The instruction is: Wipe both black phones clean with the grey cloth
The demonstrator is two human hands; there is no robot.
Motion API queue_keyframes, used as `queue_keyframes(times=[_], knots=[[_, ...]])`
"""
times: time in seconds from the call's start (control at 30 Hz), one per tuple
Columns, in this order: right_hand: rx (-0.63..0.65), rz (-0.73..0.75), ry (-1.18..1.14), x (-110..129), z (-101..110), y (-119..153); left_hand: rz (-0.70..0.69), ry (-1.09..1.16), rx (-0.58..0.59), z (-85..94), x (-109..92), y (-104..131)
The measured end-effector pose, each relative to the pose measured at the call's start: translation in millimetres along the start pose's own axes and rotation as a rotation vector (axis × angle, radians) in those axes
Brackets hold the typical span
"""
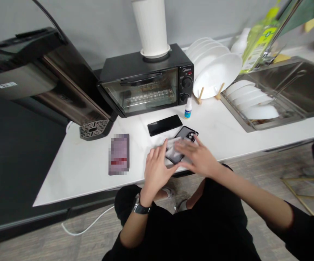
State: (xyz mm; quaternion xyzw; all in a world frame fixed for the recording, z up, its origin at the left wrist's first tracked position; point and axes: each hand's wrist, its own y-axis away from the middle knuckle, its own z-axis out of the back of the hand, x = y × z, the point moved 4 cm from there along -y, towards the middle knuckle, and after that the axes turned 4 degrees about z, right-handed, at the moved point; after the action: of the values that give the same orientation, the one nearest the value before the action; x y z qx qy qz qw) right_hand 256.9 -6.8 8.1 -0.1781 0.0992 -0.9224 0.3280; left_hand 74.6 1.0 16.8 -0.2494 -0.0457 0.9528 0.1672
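A dark-framed phone or phone case [183, 132] with round camera openings lies slanted on the counter, partly covered by a pale cloth or wipe [171, 145]. My right hand [199, 156] presses the cloth against it, its fingertips slightly blurred. At the other side, my left hand [157, 168] rests with fingers stretched out and thumb apart, touching the cloth's left edge. Both thumbs come close together at the near side. Just behind lies a black phone [164, 125], face up. A small white bottle with a blue label [188, 108] stands upright beyond the hands.
A pixelated flat object [119, 154] lies to the left on the white counter [83, 166]. Behind are a drink dispenser [72, 90], a toaster oven [146, 87] bearing a white pot [151, 27], and racked plates [218, 74]. A sink [295, 85] is on the right.
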Motion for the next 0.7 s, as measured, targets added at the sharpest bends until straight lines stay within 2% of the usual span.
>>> queue_keyframes(times=[0.07,0.2,0.33,0.43,0.47,0.57,0.6,0.7], knots=[[-0.040,-0.088,0.041,-7.5,3.6,-0.1,-0.001,-0.001,-0.009,0.2,-0.1,0.3],[0.055,0.128,-0.031,-4.2,3.1,0.8,-0.005,0.005,-0.002,0.1,-0.6,0.3],[-0.072,-0.097,0.096,-12.1,10.9,2.6,-0.009,0.018,0.003,0.4,-0.8,-0.3],[0.038,0.170,-0.013,3.3,5.7,4.1,0.000,0.024,0.016,0.6,-0.1,0.1],[0.049,0.165,-0.012,3.7,5.4,5.2,-0.001,0.030,0.017,0.8,0.0,0.3],[-0.072,-0.087,0.106,-7.7,12.8,10.7,-0.011,0.051,0.011,2.0,-0.4,0.7],[-0.071,-0.074,0.106,-7.5,13.7,12.9,-0.013,0.056,0.012,2.2,-0.7,0.7],[0.022,0.112,0.026,1.0,11.5,18.3,-0.010,0.065,0.018,2.3,-1.2,0.3]])
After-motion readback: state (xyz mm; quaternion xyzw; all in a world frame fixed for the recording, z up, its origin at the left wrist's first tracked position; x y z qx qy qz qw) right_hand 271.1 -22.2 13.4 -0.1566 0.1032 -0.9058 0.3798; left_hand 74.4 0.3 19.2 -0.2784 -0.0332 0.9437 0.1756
